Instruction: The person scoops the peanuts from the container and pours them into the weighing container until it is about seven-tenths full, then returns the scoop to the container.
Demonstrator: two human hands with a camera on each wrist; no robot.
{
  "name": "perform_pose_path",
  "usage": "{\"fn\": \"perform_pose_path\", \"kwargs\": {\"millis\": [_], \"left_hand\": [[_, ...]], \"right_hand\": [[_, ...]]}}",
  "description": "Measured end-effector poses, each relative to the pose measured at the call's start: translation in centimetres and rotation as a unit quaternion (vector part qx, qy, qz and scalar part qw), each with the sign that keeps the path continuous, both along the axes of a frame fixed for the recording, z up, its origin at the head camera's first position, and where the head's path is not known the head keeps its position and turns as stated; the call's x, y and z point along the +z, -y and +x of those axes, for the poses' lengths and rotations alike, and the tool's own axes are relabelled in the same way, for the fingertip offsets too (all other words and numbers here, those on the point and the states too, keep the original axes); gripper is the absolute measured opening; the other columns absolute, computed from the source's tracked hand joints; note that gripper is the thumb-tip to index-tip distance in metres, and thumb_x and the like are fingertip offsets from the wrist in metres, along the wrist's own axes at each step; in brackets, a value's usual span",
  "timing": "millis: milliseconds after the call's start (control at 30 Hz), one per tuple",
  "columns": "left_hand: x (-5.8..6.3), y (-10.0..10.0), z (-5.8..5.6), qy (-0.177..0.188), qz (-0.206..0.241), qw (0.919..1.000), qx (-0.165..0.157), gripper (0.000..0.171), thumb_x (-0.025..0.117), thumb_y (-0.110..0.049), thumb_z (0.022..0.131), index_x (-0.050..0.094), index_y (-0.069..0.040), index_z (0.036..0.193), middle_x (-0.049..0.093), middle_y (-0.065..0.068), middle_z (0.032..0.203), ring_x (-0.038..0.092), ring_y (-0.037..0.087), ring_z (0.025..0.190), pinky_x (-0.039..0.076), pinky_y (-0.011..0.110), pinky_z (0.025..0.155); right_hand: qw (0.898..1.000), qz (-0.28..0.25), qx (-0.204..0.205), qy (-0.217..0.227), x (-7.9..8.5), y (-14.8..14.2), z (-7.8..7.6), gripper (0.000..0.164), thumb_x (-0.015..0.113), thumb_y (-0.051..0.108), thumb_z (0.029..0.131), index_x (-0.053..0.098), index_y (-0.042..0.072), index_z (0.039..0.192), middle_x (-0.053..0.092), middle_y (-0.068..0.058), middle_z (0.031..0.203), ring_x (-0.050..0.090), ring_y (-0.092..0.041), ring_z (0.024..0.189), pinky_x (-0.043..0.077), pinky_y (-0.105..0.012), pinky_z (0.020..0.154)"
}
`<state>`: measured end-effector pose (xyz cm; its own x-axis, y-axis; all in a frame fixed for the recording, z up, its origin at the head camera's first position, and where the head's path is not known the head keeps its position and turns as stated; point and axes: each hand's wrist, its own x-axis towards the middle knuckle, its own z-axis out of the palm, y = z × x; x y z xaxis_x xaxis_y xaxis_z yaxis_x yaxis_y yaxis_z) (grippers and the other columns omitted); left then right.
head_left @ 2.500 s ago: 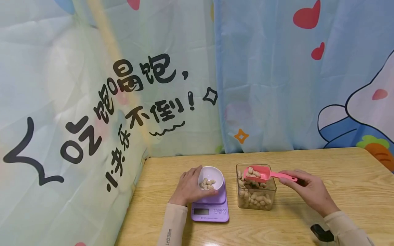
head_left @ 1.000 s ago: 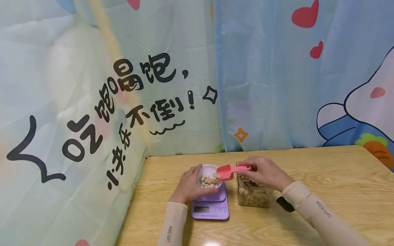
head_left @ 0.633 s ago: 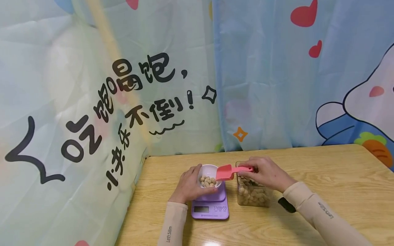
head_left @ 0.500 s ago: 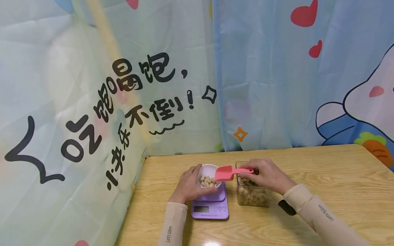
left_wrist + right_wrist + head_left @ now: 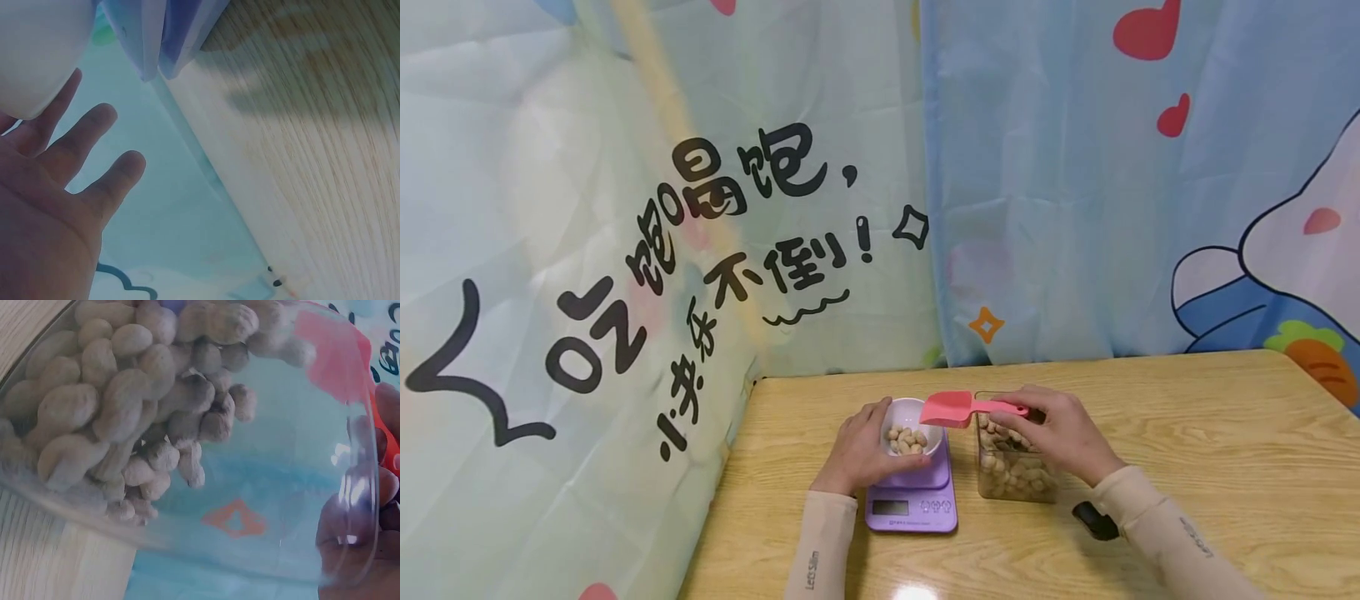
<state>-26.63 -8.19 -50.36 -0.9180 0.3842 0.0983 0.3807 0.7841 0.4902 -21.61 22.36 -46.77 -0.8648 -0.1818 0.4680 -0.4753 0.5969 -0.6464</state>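
Here, the right grip holds a smooth pink scoop — near knobbly peanuts.

A pink plastic scoop hung over the right rim of a round white bowl holding pale unshelled peanuts.

We look down on a wooden table with a pale brown grain running mostly from side to side. On it we see a purple scale lying flat and, near its right side but apart from it, a clear box standing upright.
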Motion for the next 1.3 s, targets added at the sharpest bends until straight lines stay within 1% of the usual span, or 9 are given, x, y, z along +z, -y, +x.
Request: {"fn": "perform_pose_path", "kwargs": {"millis": [133, 233, 433, 533, 633, 767, 933, 1100, 1300], "left_hand": [[-0.1, -0.1, 0.0, -0.006, 0.003, 1.0, 0.0, 0.122, 0.074, -0.079, 0.068, 0.033, -0.009, 0.159, 0.046, 0.014, 0.153, 0.046, 0.031, 0.137, 0.029, 0.046, 0.12], [-0.2, -0.1, -0.1, -0.009, 0.002, 1.0, 0.0, 0.121, 0.074, -0.078, 0.068, 0.033, -0.009, 0.159, 0.046, 0.013, 0.153, 0.047, 0.031, 0.137, 0.029, 0.046, 0.119], [-0.4, -0.2, 0.1, -0.009, -0.002, 1.0, 0.0, 0.122, 0.074, -0.079, 0.068, 0.033, -0.01, 0.159, 0.046, 0.013, 0.153, 0.047, 0.031, 0.137, 0.03, 0.047, 0.119], [-0.4, -0.2, 0.2, -0.006, 0.003, 1.0, 0.0, 0.122, 0.074, -0.079, 0.067, 0.032, -0.01, 0.159, 0.046, 0.014, 0.153, 0.046, 0.032, 0.137, 0.031, 0.048, 0.118], [-0.3, -0.1, 0.3, -0.004, 0.009, 1.0, 0.001, 0.122, 0.075, -0.079, 0.067, 0.032, -0.011, 0.159, 0.045, 0.014, 0.153, 0.046, 0.033, 0.137, 0.032, 0.049, 0.117], [-0.3, -0.1, 0.3, -0.005, 0.014, 0.9999, 0.0, 0.122, 0.074, -0.079, 0.067, 0.033, -0.012, 0.159, 0.046, 0.014, 0.153, 0.046, 0.032, 0.137, 0.033, 0.049, 0.117], [-0.2, 0.0, 0.4, -0.004, 0.02, 0.9998, -0.001, 0.121, 0.075, -0.078, 0.067, 0.033, -0.012, 0.159, 0.046, 0.013, 0.152, 0.047, 0.033, 0.136, 0.031, 0.049, 0.118], [0.1, -0.1, 0.3, -0.001, 0.013, 0.9999, -0.002, 0.121, 0.075, -0.078, 0.068, 0.033, -0.011, 0.159, 0.047, 0.013, 0.152, 0.047, 0.032, 0.136, 0.03, 0.048, 0.118], [0.2, 0.0, 0.3, -0.005, 0.009, 0.9999, -0.003, 0.121, 0.076, -0.077, 0.068, 0.034, -0.01, 0.159, 0.046, 0.014, 0.152, 0.046, 0.033, 0.137, 0.03, 0.049, 0.118]], "right_hand": [[1.0, -0.02, -0.02, 0.0, 0.6, -0.9, 0.6, 0.028, 0.074, 0.025, 0.095, 0.076, 0.012, 0.119, 0.072, -0.001, 0.102, 0.052, -0.012, 0.061, 0.045, -0.025, 0.051], [0.999, -0.014, -0.035, -0.002, 1.0, -2.0, 1.1, 0.028, 0.074, 0.025, 0.095, 0.076, 0.012, 0.119, 0.072, -0.002, 0.104, 0.052, -0.012, 0.06, 0.044, -0.025, 0.051], [0.998, 0.017, -0.057, -0.008, 2.2, -4.9, 2.3, 0.026, 0.076, 0.024, 0.094, 0.076, 0.013, 0.118, 0.07, 0.001, 0.095, 0.051, -0.012, 0.061, 0.042, -0.025, 0.05], [0.997, 0.047, -0.059, -0.019, 3.1, -6.4, 2.9, 0.025, 0.077, 0.022, 0.092, 0.077, 0.013, 0.116, 0.066, 0.003, 0.088, 0.05, -0.011, 0.063, 0.042, -0.024, 0.051], [0.993, 0.098, -0.051, -0.031, 4.3, -7.6, 3.3, 0.025, 0.079, 0.021, 0.09, 0.077, 0.013, 0.113, 0.063, 0.007, 0.084, 0.048, -0.007, 0.063, 0.041, -0.023, 0.052], [0.985, 0.165, -0.036, -0.022, 5.9, -8.3, 3.6, 0.02, 0.079, 0.026, 0.09, 0.078, 0.016, 0.107, 0.061, 0.012, 0.081, 0.048, -0.002, 0.064, 0.044, -0.023, 0.054], [0.978, 0.207, -0.011, 0.01, 6.7, -7.8, 3.2, 0.015, 0.077, 0.031, 0.092, 0.078, 0.019, 0.101, 0.063, 0.014, 0.083, 0.05, -0.001, 0.065, 0.047, -0.024, 0.056], [0.973, 0.228, 0.011, 0.027, 6.5, -7.0, 2.2, 0.013, 0.076, 0.032, 0.093, 0.079, 0.02, 0.096, 0.067, 0.014, 0.084, 0.051, 0.0, 0.064, 0.048, -0.024, 0.057], [0.972, 0.23, 0.019, 0.044, 6.0, -6.4, 1.6, 0.015, 0.075, 0.032, 0.093, 0.08, 0.017, 0.095, 0.067, 0.01, 0.084, 0.051, -0.002, 0.064, 0.046, -0.024, 0.054]]}}
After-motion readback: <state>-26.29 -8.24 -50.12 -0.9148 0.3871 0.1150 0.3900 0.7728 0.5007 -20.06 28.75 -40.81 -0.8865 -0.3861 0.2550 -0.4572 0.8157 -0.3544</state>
